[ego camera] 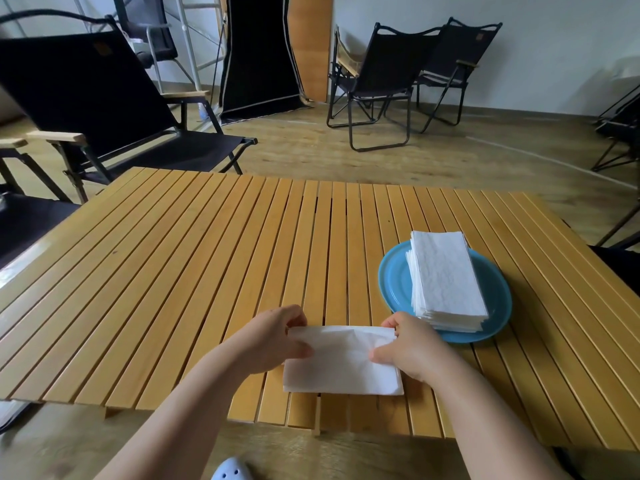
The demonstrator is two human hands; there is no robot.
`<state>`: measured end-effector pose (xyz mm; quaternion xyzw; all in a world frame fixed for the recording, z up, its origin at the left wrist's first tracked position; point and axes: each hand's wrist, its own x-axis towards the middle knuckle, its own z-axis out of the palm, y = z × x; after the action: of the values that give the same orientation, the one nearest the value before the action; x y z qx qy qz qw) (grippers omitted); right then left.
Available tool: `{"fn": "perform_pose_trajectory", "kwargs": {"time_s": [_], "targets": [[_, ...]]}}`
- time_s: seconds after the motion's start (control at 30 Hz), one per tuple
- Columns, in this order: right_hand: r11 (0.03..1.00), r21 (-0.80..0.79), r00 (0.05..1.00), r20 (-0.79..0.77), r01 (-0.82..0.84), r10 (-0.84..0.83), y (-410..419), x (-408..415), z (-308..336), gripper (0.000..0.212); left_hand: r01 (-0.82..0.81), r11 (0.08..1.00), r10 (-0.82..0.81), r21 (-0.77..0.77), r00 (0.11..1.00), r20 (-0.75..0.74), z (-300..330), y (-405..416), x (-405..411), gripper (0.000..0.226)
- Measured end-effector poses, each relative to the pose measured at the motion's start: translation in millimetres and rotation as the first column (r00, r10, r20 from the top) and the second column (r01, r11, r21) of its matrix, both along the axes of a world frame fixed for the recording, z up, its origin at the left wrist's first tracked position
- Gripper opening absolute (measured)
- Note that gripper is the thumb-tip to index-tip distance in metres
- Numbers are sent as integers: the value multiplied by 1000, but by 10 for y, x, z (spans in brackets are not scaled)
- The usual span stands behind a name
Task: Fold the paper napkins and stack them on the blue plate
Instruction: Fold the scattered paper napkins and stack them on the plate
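Note:
A white paper napkin (343,362) lies near the front edge of the slatted wooden table (173,271), its upper layer raised at the far edge. My left hand (273,337) pinches the napkin's far left corner. My right hand (408,344) pinches its far right corner. Just to the right stands a blue plate (391,275) with a tall stack of folded white napkins (446,278) on it. The stack's near end sits close to my right hand without touching it.
Black folding chairs stand at the left (104,109) and at the back right (381,81). A dark panel (259,53) leans against the far wall. A pale blue shoe (230,471) shows below the table's front edge.

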<state>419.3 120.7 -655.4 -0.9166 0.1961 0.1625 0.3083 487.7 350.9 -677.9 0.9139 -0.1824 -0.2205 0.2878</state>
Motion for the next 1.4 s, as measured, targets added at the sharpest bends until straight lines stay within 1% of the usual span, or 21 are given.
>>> {"fn": "perform_pose_trajectory", "kwargs": {"time_s": [0.13,0.27,0.3,0.37,0.4,0.47,0.53,0.57,0.6,0.63,0.7,0.8,0.83,0.9,0.97,1.0,1.07,1.13,1.27,1.33,1.4], "targets": [[998,8,997,-37,-68,68,-40,-11,55,33,37,999,-40,-39,996,-82,26,41,8,32],[996,74,998,0,-55,56,-81,-20,82,30,45,998,-49,-35,992,-114,52,40,-9,16],[993,107,999,8,-48,47,-90,-24,93,32,31,997,-39,-70,992,-122,60,47,-8,13],[984,170,999,24,-46,43,-104,-34,111,38,-38,976,2,-214,986,-169,73,73,-1,12],[980,194,998,35,-53,47,-107,-38,118,39,-93,948,26,-305,976,-218,79,90,-3,16],[972,222,996,51,-83,73,-107,-43,121,40,-223,871,77,-437,942,-327,57,120,-4,41],[966,236,993,74,-102,87,-90,-45,133,38,-305,819,114,-485,917,-383,30,124,0,76],[964,246,992,95,-102,81,-79,-50,149,33,-325,804,125,-499,911,-392,23,112,1,89],[962,255,990,118,-99,70,-69,-55,169,31,-342,788,130,-512,905,-404,16,102,7,95],[960,262,988,142,-96,60,-65,-58,184,29,-345,775,117,-529,901,-417,17,94,8,94],[957,270,984,163,-108,65,-69,-64,195,27,-326,762,59,-559,895,-442,27,79,-3,81],[955,261,984,140,-140,106,-75,-81,177,21,-351,720,39,-599,882,-471,45,34,-40,66],[956,257,985,133,-140,109,-76,-83,170,19,-409,680,80,-608,866,-493,69,3,-54,61],[958,266,987,149,-102,64,-68,-76,163,17,-566,555,182,-609,798,-575,105,-41,-59,52],[951,308,980,194,-26,-36,-63,-48,147,17,-659,439,139,-611,721,-679,131,-75,-65,46],[940,341,973,213,9,-87,-54,-32,140,18,-665,422,80,-616,704,-706,145,-96,-82,44],[921,385,959,237,55,-157,-27,-9,124,22,-636,450,9,-627,705,-709,178,-158,-146,41],[917,392,954,245,65,-173,-3,-4,125,23,-604,468,4,-646,732,-681,186,-254,-207,47],[904,422,939,282,62,-196,-13,-24,190,23,-623,385,209,-681,778,-593,216,-478,-277,89],[903,422,914,332,77,-233,-67,-50,230,24,-591,361,260,-722,807,-531,243,-590,-270,93],[902,420,876,392,102,-282,-134,-87,282,26,-545,379,272,-748,838,-473,326,-716,-276,88]]}}
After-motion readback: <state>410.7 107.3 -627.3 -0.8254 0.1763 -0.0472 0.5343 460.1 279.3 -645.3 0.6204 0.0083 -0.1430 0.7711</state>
